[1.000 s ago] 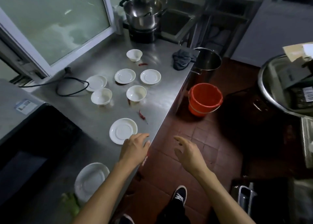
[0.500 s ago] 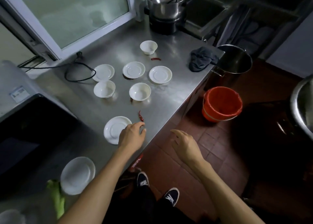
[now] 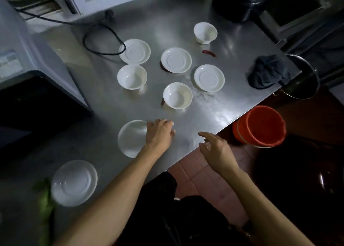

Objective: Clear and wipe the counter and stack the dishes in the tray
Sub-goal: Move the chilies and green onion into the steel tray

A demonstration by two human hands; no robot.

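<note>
Steel bench [image 3: 214, 111] fills most of the view, with red floor tiles [image 3: 197, 171] past its right edge. An orange bucket [image 3: 260, 126] stands on the floor beside a steel pot [image 3: 305, 82]. On the bench lie five white saucers, three grouped at the far middle [image 3: 176, 59] and two nearer [image 3: 74, 182], plus three white bowls [image 3: 177, 95]. A dark cloth [image 3: 268, 74] sits bunched at the far right corner. The left hand [image 3: 160, 134] rests over the edge of the near saucer [image 3: 130, 139], fingers curled down on the bench; whether its grip holds anything I cannot tell. The right hand [image 3: 216, 151] hovers at the bench edge, grip apart, fingers loose. A red chilli [image 3: 209, 53] lies near the far bowl [image 3: 204, 32].
</note>
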